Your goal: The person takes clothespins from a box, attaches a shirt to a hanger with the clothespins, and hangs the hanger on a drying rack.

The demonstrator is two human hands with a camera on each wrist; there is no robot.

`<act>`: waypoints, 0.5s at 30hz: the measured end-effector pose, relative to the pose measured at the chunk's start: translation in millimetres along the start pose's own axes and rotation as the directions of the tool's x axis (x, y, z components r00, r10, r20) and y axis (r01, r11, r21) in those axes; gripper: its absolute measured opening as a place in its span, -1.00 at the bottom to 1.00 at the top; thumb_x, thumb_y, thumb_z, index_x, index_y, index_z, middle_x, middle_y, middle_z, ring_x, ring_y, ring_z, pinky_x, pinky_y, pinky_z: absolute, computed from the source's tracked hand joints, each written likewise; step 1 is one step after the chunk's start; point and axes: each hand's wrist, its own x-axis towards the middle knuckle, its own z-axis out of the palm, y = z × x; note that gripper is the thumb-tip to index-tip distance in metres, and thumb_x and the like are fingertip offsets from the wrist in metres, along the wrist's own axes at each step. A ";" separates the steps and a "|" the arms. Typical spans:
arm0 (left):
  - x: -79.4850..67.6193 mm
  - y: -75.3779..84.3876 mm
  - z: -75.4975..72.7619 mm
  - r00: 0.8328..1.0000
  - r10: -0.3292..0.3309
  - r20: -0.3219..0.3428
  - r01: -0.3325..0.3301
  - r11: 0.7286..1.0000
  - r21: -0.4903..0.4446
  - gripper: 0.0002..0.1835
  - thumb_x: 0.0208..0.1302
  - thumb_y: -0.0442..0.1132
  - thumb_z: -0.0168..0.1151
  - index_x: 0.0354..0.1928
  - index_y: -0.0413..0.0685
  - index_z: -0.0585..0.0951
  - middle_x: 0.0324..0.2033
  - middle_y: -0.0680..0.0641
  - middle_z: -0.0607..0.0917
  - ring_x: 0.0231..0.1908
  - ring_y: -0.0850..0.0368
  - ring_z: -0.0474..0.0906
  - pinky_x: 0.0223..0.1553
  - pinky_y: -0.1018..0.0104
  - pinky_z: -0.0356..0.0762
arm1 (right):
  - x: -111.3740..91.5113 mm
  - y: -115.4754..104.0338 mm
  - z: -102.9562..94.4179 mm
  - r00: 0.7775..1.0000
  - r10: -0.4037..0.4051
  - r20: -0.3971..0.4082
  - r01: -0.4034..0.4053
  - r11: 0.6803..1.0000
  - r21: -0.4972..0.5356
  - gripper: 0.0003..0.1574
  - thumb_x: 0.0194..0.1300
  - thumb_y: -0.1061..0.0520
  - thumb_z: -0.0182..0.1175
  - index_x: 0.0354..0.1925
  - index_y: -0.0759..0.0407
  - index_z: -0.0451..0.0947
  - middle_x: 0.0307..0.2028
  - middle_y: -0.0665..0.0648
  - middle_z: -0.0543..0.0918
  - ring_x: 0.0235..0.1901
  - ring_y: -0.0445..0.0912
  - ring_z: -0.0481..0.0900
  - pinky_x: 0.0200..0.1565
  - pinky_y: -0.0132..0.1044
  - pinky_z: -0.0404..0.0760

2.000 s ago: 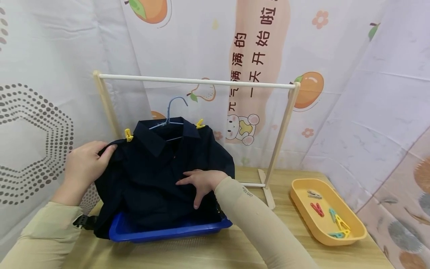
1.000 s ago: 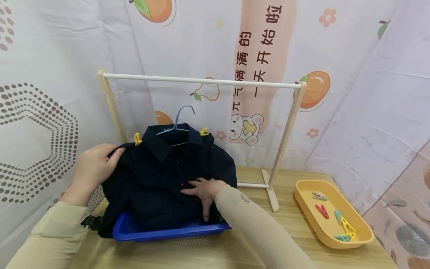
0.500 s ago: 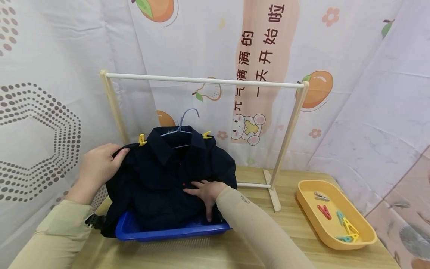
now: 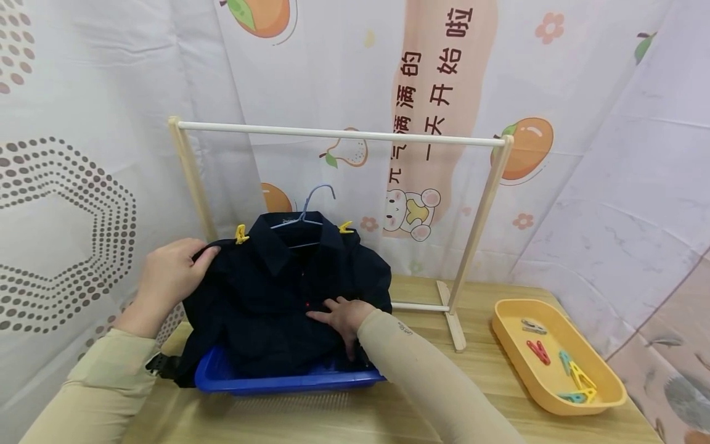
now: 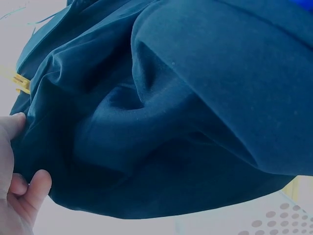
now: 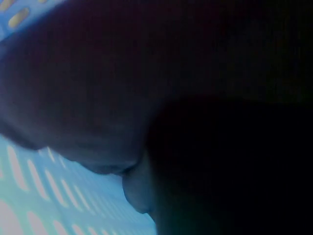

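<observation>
Up on my feed, the printed curtain (image 4: 310, 74) fills the back, and below it spreads the wood-grain tabletop (image 4: 421, 394), carrying a white-barred rack (image 4: 355, 134). In front of the rack I've got the dark shirt (image 4: 272, 308), its lower part slumped in the blue basket (image 4: 294, 383), some cloth spilling past the left end. Soft and fairly light, I'd judge: it'll sag from any single edge, but it shouldn't tear. Well off to the right sits the yellow tray (image 4: 549, 327). Blue hanger (image 4: 302, 217) now, hook poking above the collar; it looks stiff, so I'd lift by its neck and steady a shoulder. Here's the left hand (image 4: 174, 271), thumb and fingers pinching cloth out beyond the shoulder. The right hand (image 4: 346, 317) rests on the lower front, fingers spread apart, clamped on nothing I can see; its wrist view is too dark to help. Smallest of all: yellow clips (image 4: 241, 234), one per shoulder, likely checking any slip, and loose pegs (image 4: 538, 351) in the tray.
</observation>
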 end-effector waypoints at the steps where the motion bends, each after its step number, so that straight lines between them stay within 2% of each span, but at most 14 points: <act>1: -0.2 -0.3 0.5 1.000 0.002 -0.005 -0.002 1.000 -0.001 -0.86 0.32 -0.25 0.38 -0.29 -0.21 0.72 -0.29 -0.27 0.76 -0.30 -0.28 0.68 -0.28 -0.25 0.52 | 0.5 0.1 0.2 1.000 0.000 0.000 0.000 1.000 -0.004 0.72 -0.31 -0.27 0.74 0.59 -0.53 -0.19 0.48 -0.02 0.16 0.36 -0.07 0.25 0.16 -0.19 0.52; 6: -1.0 -1.7 1.3 1.000 0.000 -0.013 0.000 1.000 -0.001 -0.86 0.31 -0.24 0.39 -0.28 -0.21 0.72 -0.28 -0.27 0.76 -0.31 -0.28 0.68 -0.29 -0.25 0.52 | 1.8 0.2 -0.2 1.000 0.005 -0.001 -0.005 1.000 0.019 0.63 -0.21 -0.17 0.74 0.58 -0.56 -0.14 0.47 -0.01 0.19 0.34 -0.07 0.29 0.13 -0.21 0.54; 15: -0.5 -1.9 0.7 1.000 0.002 -0.016 -0.002 1.000 0.001 -0.86 0.31 -0.24 0.39 -0.29 -0.20 0.73 -0.30 -0.27 0.76 -0.34 -0.27 0.68 -0.34 -0.24 0.52 | 0.8 1.0 -0.8 0.999 0.035 -0.009 -0.033 0.991 0.132 0.45 0.01 0.12 0.65 0.55 -0.61 -0.04 0.49 0.01 0.20 0.36 -0.03 0.31 0.20 -0.02 0.52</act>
